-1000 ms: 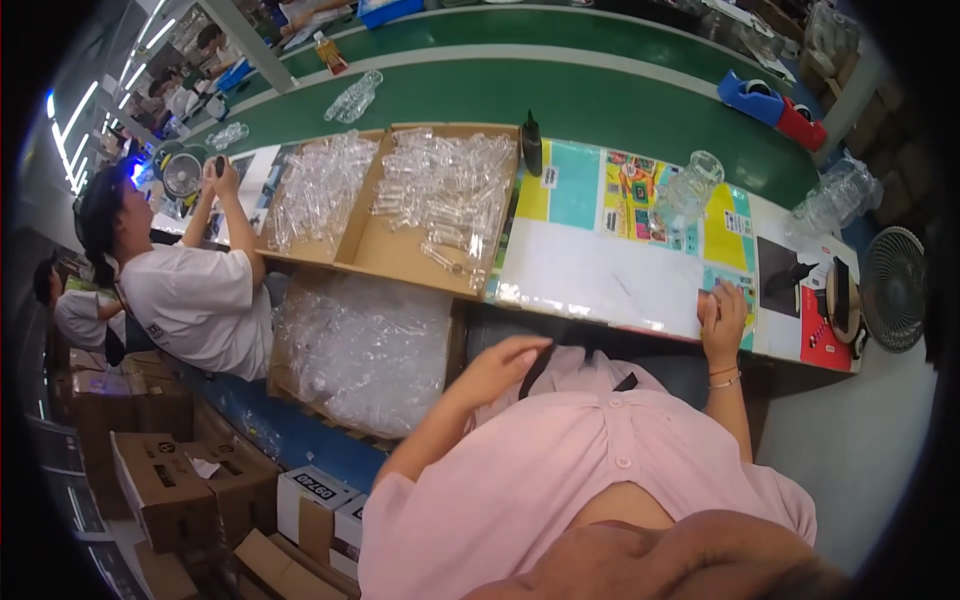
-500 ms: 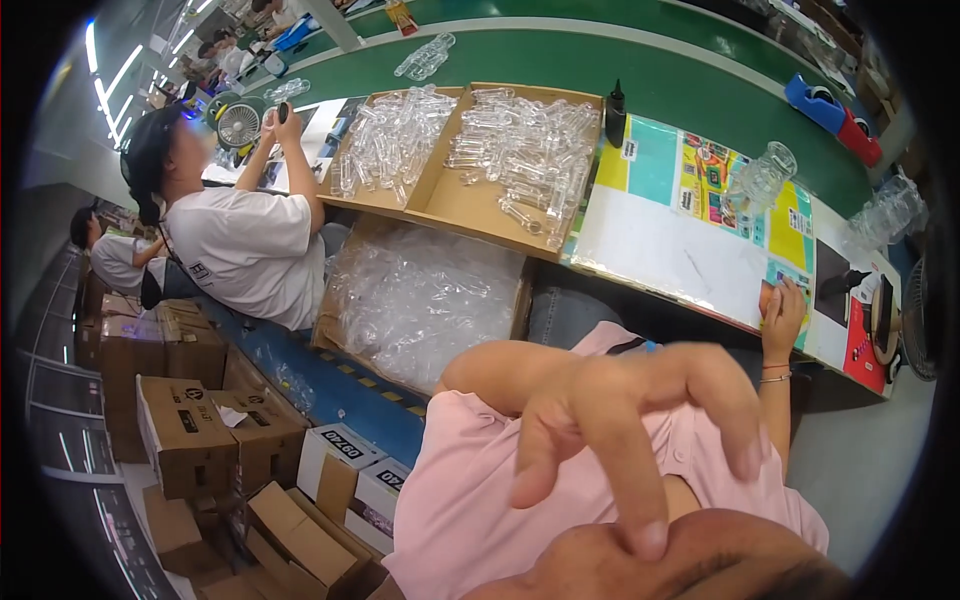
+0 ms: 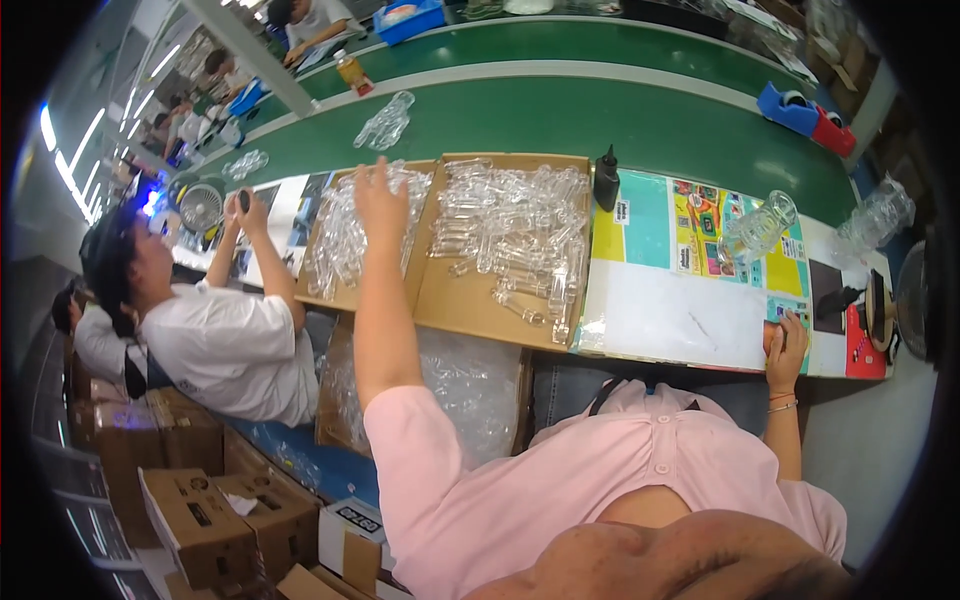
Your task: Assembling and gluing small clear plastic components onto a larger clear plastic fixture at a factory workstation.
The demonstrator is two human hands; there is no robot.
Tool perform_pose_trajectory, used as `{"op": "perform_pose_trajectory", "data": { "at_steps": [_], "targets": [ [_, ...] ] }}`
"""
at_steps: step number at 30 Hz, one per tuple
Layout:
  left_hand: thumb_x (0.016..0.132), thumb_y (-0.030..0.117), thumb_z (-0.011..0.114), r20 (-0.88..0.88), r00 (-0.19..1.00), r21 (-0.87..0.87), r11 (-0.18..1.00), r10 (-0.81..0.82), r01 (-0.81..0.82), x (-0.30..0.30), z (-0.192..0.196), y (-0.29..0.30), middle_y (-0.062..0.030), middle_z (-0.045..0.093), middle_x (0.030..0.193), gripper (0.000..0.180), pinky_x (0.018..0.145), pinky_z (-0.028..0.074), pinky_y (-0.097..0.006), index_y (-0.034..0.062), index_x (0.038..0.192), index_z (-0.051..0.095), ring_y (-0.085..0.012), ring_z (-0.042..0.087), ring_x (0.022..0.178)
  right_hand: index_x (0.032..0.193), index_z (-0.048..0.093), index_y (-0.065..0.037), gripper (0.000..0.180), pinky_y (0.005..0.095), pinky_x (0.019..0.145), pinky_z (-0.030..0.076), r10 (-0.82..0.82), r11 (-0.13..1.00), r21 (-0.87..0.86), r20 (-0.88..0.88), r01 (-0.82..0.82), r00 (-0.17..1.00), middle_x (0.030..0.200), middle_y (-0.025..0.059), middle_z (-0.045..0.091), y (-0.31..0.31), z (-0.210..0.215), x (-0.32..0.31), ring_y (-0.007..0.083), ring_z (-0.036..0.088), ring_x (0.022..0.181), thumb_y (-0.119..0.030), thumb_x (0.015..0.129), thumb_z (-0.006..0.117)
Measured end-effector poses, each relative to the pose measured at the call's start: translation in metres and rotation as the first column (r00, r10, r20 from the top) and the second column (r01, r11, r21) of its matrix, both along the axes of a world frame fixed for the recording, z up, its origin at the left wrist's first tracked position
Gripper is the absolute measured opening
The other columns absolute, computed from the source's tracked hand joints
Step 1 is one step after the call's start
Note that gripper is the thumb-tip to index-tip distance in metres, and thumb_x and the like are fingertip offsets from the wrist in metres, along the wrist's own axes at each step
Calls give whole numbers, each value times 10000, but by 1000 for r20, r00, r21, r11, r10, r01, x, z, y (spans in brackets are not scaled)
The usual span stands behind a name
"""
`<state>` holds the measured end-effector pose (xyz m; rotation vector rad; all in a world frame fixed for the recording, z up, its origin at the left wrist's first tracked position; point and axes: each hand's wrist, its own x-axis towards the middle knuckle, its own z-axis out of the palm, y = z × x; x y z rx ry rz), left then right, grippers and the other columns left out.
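Observation:
My left hand (image 3: 381, 205) reaches out over the left cardboard tray (image 3: 345, 299), its fingers spread and nothing visible in them. Under and around it lies a heap of clear plastic tube-shaped pieces (image 3: 335, 240). Beside it, the right tray (image 3: 450, 300) holds more clear pieces (image 3: 515, 215) of that kind. My right hand (image 3: 787, 352) rests at the front edge of the worktable, on the printed sheet, with its fingers loosely extended. No object shows in it, though the palm side is hidden.
A black dropper bottle (image 3: 607, 180) stands beside the right tray. Stacked clear plastic cups (image 3: 760, 230) lie on the printed mat (image 3: 660, 310). Below the trays is a box of clear plastic bags (image 3: 440, 375). A co-worker (image 3: 225, 350) sits at left near cardboard boxes (image 3: 200, 520). A tape dispenser (image 3: 800, 110) sits farther back.
My left hand has moved from near my head out to the left tray, its arm now stretched forward. My right hand stays at the table edge. The whole view has shifted slightly.

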<state>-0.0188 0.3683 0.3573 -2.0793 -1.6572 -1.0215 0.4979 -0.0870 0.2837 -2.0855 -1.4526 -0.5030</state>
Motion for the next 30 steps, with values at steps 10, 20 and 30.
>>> {"op": "perform_pose_trajectory", "data": {
  "at_steps": [10,20,30],
  "targets": [
    [750,96,675,57,983,-223,958,-173,181,-53,-22,86,-148,643,1053,350,844,467,-338,39,1089,614,-272,616,929,961,589,-19,192,405,908,404,-15,995,99,-43,19,999,1085,153,558,8,-3,2,322,514,1024,-65,775,585],
    [902,103,530,742,626,-179,829,-241,530,9,56,-141,-123,551,1099,270,882,428,-298,-11,1141,480,-177,532,979,1170,461,1,394,374,973,366,-20,950,308,-117,55,993,1218,200,466,-14,39,6,348,449,1138,-40,791,558],
    [798,-54,563,945,303,-242,357,-125,902,222,-23,-269,-159,571,1142,374,849,465,-305,-36,1168,509,-227,565,1003,1385,184,4,829,372,1054,292,35,899,396,-495,190,868,1410,183,265,-30,12,129,283,351,1277,-172,769,710]
  ]
}}
